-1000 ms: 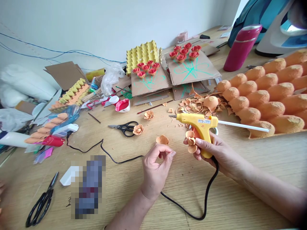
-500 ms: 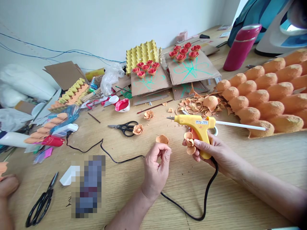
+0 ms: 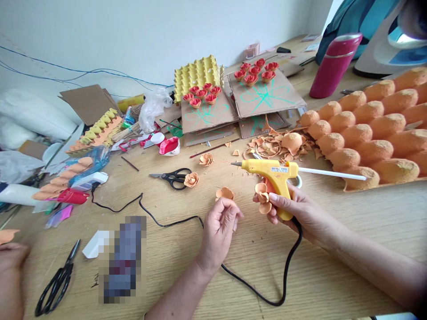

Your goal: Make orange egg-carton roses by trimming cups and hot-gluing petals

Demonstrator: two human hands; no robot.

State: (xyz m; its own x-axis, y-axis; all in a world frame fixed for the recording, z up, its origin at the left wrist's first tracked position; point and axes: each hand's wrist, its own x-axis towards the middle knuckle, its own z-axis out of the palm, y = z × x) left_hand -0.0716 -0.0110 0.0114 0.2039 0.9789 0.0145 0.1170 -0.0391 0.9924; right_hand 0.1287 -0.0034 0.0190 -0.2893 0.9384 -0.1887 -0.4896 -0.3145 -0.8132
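My right hand (image 3: 298,213) grips the handle of a yellow glue gun (image 3: 271,173), its nozzle pointing left and a white glue stick (image 3: 333,174) sticking out behind. The same hand's fingers also hold a small orange paper flower (image 3: 263,195). My left hand (image 3: 219,231) hovers over the wooden table (image 3: 333,266) with its fingers curled in, thumb against fingertips; what they pinch, if anything, is too small to make out. Another orange flower (image 3: 225,193) lies on the table just above it.
Black scissors (image 3: 173,178) and two more orange flowers (image 3: 191,179) lie beyond. Orange scraps (image 3: 270,149), an orange egg tray (image 3: 373,133), cardboard sheets with red flowers (image 3: 255,75), a pink bottle (image 3: 333,66) stand behind. Another person's hand (image 3: 10,266) and scissors (image 3: 56,284) are at the left.
My left hand's fingers have curled in from a loose open pinch. The glue gun has shifted slightly left. Another person's hand has come in at the left edge.
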